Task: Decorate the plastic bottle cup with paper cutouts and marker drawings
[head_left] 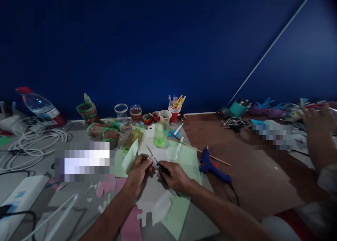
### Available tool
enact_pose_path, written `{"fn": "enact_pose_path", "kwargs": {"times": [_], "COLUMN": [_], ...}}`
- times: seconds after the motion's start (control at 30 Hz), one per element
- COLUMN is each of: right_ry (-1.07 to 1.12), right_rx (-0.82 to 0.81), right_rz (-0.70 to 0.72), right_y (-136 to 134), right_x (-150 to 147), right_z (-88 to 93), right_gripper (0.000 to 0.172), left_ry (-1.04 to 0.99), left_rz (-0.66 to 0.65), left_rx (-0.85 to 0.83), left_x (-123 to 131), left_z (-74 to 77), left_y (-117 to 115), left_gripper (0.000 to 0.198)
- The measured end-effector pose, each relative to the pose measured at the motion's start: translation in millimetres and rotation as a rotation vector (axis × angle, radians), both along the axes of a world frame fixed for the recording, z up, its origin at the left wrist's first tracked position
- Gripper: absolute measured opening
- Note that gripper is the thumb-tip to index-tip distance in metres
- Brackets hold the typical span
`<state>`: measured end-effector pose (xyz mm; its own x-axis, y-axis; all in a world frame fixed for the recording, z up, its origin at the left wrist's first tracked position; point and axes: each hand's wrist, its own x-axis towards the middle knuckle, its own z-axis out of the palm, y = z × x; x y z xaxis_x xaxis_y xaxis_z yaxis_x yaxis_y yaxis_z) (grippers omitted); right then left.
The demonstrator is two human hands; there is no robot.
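My right hand (175, 174) is closed around the dark handles of a pair of scissors (152, 154), whose blades point up and to the left. Close beside the blades, my left hand (139, 172) pinches a small pale piece (150, 158), too small to name surely. Pale green paper (193, 158) lies beneath and right of my hands, and another folded green sheet (130, 156) is by my left hand. A white leaf-shaped cutout (161, 207) and pink paper (131, 223) lie nearer me. A green clear plastic cup (161, 134) stands just beyond my hands.
A blue glue gun (214, 167) and wooden stick (218, 159) lie to the right. Paper cups (174, 112) hold tools at the back. Coiled white cable (31, 142), a large bottle (43, 109) and a power strip (23, 199) are left. Another person's hand (319, 128) is far right.
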<state>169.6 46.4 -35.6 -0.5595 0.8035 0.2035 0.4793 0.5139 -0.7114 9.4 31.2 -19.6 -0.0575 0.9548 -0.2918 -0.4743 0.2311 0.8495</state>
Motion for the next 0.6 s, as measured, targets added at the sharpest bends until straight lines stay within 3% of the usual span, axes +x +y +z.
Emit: {"fn": "enact_pose_path", "kwargs": {"times": [0.3, 0.6], "right_ry": [0.164, -0.012], "right_rx": [-0.135, 0.056], "right_rz": [-0.034, -0.015], "right_y": [-2, -4], "right_x": [4, 2], "right_z": [-4.9, 4.5], "right_gripper": [0.018, 0.033], "left_ry": [-0.084, -0.242], "left_rz": [0.135, 0.113], "left_rx": [-0.050, -0.053], "left_x": [1, -4], "left_z": [9.0, 6.9], "left_y": [0, 3], "left_gripper": [0.035, 0.025]}}
